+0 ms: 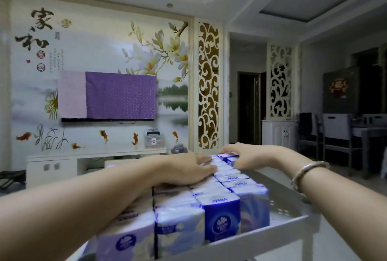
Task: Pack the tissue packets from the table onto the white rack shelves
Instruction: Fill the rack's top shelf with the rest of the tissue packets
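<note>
Several blue, purple and white tissue packets [222, 216] stand upright in tight rows on the top shelf of the white rack [293, 227], close below me. My left hand [184, 168] lies flat on top of the left rows, fingers straight, pressing down. At the far end of the rows my right hand [240, 156] curls its fingers round the last packet [227, 156]. A silver bracelet circles my right wrist.
A low white TV cabinet [83, 156] stands ahead under a wall-mounted TV covered with purple cloth [117, 95]. Grey dining chairs [335, 135] and a table stand at the right. The right strip of the rack shelf holds no packets.
</note>
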Demonstrator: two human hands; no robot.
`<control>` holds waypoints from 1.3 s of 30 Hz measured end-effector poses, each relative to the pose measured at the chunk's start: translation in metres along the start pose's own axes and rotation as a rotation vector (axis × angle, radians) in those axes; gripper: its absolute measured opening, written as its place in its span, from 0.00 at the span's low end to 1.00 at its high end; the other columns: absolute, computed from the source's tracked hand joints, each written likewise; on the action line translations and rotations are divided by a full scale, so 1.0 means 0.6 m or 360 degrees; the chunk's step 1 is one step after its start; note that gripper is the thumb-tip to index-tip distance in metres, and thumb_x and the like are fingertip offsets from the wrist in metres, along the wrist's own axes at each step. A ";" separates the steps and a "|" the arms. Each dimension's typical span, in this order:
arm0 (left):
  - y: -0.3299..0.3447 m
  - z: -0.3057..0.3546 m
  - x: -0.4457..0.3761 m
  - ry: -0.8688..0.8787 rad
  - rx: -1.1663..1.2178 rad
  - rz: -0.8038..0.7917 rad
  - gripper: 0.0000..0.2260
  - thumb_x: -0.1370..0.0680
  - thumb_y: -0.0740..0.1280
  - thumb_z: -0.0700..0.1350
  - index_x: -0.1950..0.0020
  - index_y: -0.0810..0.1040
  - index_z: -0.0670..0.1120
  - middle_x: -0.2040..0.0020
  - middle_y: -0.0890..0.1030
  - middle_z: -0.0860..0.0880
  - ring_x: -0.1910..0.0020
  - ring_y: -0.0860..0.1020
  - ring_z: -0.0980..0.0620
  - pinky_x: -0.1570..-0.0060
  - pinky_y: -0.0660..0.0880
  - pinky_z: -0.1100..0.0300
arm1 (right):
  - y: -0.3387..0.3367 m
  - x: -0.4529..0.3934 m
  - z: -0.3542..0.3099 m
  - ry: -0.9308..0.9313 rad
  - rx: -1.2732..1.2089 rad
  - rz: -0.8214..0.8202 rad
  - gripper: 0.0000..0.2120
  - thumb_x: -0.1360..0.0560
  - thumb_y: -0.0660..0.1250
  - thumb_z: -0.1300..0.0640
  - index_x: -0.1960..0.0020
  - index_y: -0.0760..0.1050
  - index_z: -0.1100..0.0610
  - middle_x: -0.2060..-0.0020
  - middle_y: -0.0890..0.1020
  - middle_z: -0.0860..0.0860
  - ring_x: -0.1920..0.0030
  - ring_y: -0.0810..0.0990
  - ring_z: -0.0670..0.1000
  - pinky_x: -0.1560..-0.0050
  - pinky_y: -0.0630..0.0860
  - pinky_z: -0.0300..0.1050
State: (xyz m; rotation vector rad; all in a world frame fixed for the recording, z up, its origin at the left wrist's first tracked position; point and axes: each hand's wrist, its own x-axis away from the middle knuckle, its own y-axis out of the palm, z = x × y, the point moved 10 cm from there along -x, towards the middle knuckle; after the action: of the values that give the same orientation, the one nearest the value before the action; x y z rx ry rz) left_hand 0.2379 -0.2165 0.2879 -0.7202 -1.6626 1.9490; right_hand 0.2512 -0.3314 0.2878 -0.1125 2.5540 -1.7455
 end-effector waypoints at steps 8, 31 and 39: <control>-0.002 0.008 0.014 0.0029 -0.0019 -0.0021 0.26 0.19 0.49 0.61 0.22 0.55 0.54 0.22 0.55 0.54 0.23 0.55 0.53 0.25 0.48 0.58 | -0.004 0.036 0.005 0.0058 0.0153 -0.0079 0.42 0.27 0.67 0.65 0.22 0.45 0.52 0.23 0.56 0.50 0.26 0.60 0.50 0.29 0.61 0.42; -0.010 -0.510 0.561 -0.0840 0.0614 0.0757 0.11 0.20 0.60 0.42 0.43 0.80 0.47 0.46 0.79 0.52 0.45 0.76 0.55 0.51 0.71 0.65 | 0.281 0.047 -0.725 -0.0832 0.0239 0.0088 0.16 0.23 0.59 0.60 0.37 0.75 0.58 0.39 0.78 0.54 0.39 0.75 0.55 0.38 0.72 0.49; 0.182 -0.722 0.656 -0.1226 0.0711 0.0663 0.12 0.23 0.61 0.41 0.43 0.80 0.49 0.40 0.79 0.50 0.43 0.75 0.55 0.46 0.68 0.65 | 0.554 -0.120 -0.681 -0.0585 0.0287 -0.0159 0.18 0.23 0.59 0.59 0.34 0.70 0.59 0.37 0.75 0.57 0.39 0.73 0.58 0.43 0.72 0.47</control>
State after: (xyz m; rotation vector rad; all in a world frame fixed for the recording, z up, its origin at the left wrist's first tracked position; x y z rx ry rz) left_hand 0.2280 0.3458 0.0920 -0.1316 -1.4041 3.0312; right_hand 0.2793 0.1747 0.1262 -0.5097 2.1574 -1.7821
